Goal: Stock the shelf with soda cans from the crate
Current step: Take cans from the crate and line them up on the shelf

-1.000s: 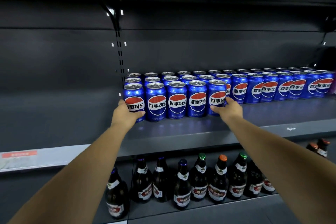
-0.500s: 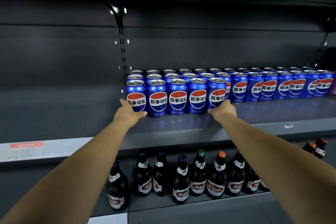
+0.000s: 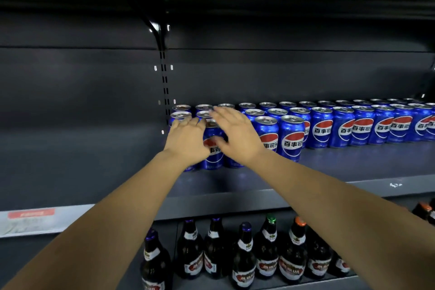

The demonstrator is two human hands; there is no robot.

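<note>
Just right of the slotted upright (image 3: pixel 165 82), the Pepsi cans (image 3: pixel 291 139) stand in rows on the shelf (image 3: pixel 329 165). The 2 hands are flat, fingers straight, over the front cans: left hand (image 3: pixel 186 142) nearest the upright, right hand (image 3: pixel 236 135) beside it, blurred.

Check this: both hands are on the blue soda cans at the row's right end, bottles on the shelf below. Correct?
Wrong end: the head view shows the left hand and right hand on the blue soda cans at the row's left end, bottles on the shelf below.
</note>
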